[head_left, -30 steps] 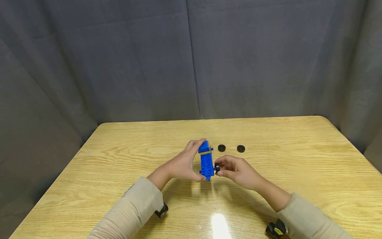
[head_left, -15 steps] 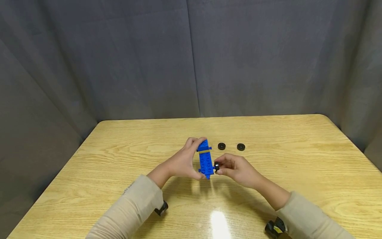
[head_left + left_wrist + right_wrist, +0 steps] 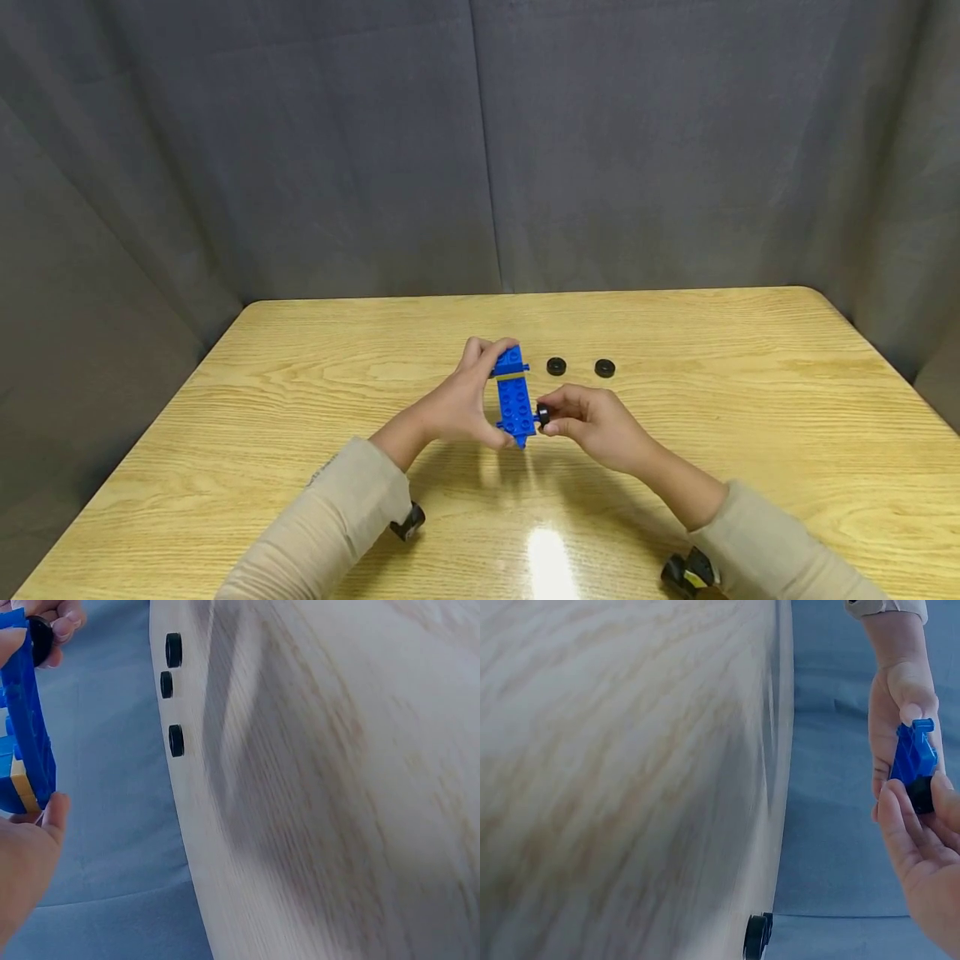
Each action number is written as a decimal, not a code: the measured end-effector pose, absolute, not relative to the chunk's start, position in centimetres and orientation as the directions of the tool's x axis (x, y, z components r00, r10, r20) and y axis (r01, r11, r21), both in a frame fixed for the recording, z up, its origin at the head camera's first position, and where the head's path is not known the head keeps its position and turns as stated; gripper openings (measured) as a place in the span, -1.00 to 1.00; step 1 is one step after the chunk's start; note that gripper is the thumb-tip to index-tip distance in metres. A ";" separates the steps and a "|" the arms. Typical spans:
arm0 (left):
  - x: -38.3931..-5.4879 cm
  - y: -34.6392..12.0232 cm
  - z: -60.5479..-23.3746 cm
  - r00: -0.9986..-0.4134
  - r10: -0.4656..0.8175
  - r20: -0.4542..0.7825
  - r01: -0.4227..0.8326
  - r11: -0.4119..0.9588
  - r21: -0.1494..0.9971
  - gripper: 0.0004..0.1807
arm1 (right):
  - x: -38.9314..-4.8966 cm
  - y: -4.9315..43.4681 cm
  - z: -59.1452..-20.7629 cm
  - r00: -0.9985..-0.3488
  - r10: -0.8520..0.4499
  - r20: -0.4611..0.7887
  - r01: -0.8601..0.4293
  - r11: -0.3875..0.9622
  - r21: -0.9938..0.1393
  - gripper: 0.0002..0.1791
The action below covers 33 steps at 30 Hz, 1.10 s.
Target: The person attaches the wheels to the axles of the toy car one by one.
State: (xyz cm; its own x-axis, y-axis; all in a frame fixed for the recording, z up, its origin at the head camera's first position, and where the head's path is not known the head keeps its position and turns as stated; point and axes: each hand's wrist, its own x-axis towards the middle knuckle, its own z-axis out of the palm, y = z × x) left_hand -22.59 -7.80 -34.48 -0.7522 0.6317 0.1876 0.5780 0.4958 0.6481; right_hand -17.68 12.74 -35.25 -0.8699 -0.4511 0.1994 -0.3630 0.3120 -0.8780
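Note:
In the head view my left hand [image 3: 457, 408] grips a blue toy car chassis [image 3: 515, 407] lengthwise, thumb at its near end and fingers at the far end. The chassis has studs, a yellow strip and short axle pegs at its sides, and is held above the table. My right hand [image 3: 603, 427] pinches a small black wheel [image 3: 543, 415] between thumb and fingers. That wheel sits right at the peg on the chassis's near right side. From the right wrist view, the same black wheel [image 3: 921, 793] overlaps the end of the blue chassis [image 3: 913, 754].
Beyond the hands, a black wheel [image 3: 556, 367] and another wheel [image 3: 604, 368] lie flat on the wooden table [image 3: 360, 342]. The left wrist view shows a third loose wheel [image 3: 175, 740] on the tabletop. A grey curtain [image 3: 375, 167] hangs behind the table.
The chassis has tilted a little and shifted slightly up and left in the head view, the right hand and its wheel moving along with it. Both grips stay the same.

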 end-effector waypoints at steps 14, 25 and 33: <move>-22.6 -7.6 -34.6 -0.766 0.608 0.208 0.565 0.483 0.669 0.16 | -17.5 12.7 -35.2 -0.869 -0.432 0.240 -0.394 0.314 -0.864 -0.74; -22.6 -7.6 -34.4 -0.759 0.612 0.223 0.554 0.427 0.715 0.15 | -17.4 12.6 -34.8 -0.869 -0.427 0.250 -0.390 0.281 -0.877 -0.74; -22.5 -7.3 -34.4 -0.735 0.635 0.235 0.590 0.430 0.683 0.15 | -17.1 12.4 -34.7 -0.849 -0.450 0.276 -0.449 0.339 -0.827 -0.75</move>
State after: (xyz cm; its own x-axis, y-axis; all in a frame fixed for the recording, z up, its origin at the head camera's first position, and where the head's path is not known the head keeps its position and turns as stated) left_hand -22.54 -7.27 -34.39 -0.7355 0.6354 0.2353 0.5900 0.4299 0.6834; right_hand -17.08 12.37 -34.71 -0.8489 -0.4505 0.2764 -0.4490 0.3389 -0.8268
